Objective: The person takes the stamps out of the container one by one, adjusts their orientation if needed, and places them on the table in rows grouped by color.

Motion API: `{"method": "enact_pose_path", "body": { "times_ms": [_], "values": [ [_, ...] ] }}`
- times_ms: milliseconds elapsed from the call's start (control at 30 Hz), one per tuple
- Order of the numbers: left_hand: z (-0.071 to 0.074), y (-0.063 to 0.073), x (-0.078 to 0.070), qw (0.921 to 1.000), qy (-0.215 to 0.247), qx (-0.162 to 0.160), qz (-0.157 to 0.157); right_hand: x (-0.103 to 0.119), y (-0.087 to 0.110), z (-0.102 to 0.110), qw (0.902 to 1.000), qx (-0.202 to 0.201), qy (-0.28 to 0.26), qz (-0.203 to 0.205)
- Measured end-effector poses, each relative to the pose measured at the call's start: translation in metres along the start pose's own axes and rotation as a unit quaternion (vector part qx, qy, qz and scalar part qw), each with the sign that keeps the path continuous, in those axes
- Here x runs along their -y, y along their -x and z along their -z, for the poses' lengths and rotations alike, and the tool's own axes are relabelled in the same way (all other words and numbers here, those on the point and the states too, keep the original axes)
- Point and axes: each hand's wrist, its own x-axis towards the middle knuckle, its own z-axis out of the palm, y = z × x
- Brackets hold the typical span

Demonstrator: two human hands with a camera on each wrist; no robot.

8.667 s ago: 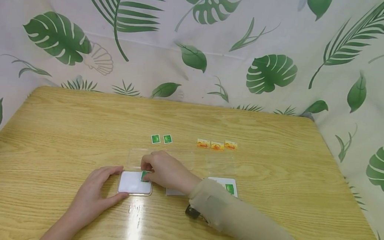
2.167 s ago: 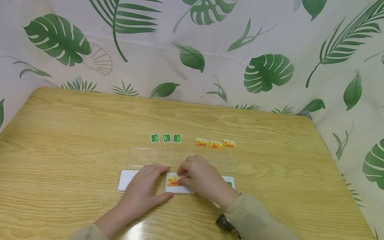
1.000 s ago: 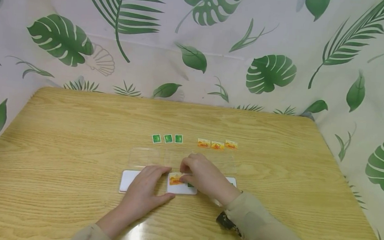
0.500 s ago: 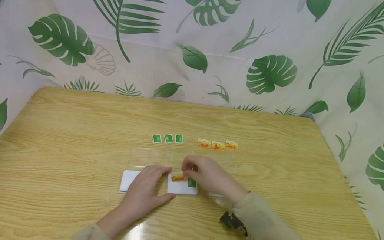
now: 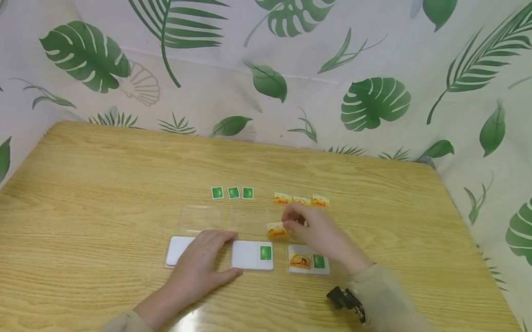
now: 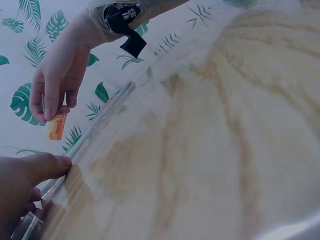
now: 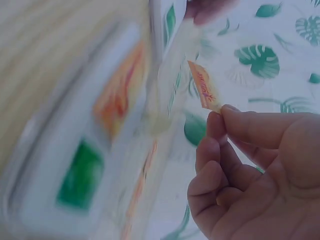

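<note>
My right hand [image 5: 319, 234] pinches an orange stamp [image 5: 277, 230] between thumb and index finger. In the right wrist view the stamp [image 7: 204, 86] is held by one end, raised off the table. Straight fingers of my left hand [image 5: 196, 264] touch the left end of the middle white case [image 5: 244, 257], index at the far corner and thumb at the near one. On that case's right side is a green stamp [image 5: 265, 253]. The right-hand white case [image 5: 308, 270] carries an orange stamp [image 5: 300, 261] and a green stamp [image 5: 318, 262]. My left hand partly covers the left-hand white case [image 5: 178, 247].
Clear plastic lids [image 5: 199, 218] lie behind the cases. Farther back are a row of green stamps [image 5: 233, 192] and a row of orange stamps [image 5: 283, 198], one partly hidden by my right hand. A leaf-print cloth [image 5: 299, 86] hangs behind the wooden table [image 5: 131, 172].
The orange stamp has been lifted off the middle case and carried right and back by my right hand, uncovering the right-hand case. The left hand moved earlier from the left case to the middle one.
</note>
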Motion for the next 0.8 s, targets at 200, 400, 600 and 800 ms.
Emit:
{"method": "enact_pose_path", "body": {
  "times_ms": [200, 400, 600, 800],
  "values": [
    [0.0, 0.0, 0.0, 1.0, -0.004, 0.002, 0.0, -0.022, 0.004, 0.024, 0.9983, -0.041, 0.028, -0.032],
    [0.0, 0.0, 0.001, 1.0, -0.007, 0.004, -0.001, -0.046, 0.007, 0.044, 0.993, -0.07, 0.055, -0.077],
    [0.0, 0.001, 0.002, 1.0, -0.006, 0.002, -0.003, -0.065, 0.007, 0.051, 0.9894, -0.081, 0.057, -0.106],
    [0.0, 0.0, 0.002, 1.0, -0.004, 0.002, -0.007, -0.079, 0.005, 0.057, 0.9868, -0.098, 0.06, -0.114]
  ]
}}
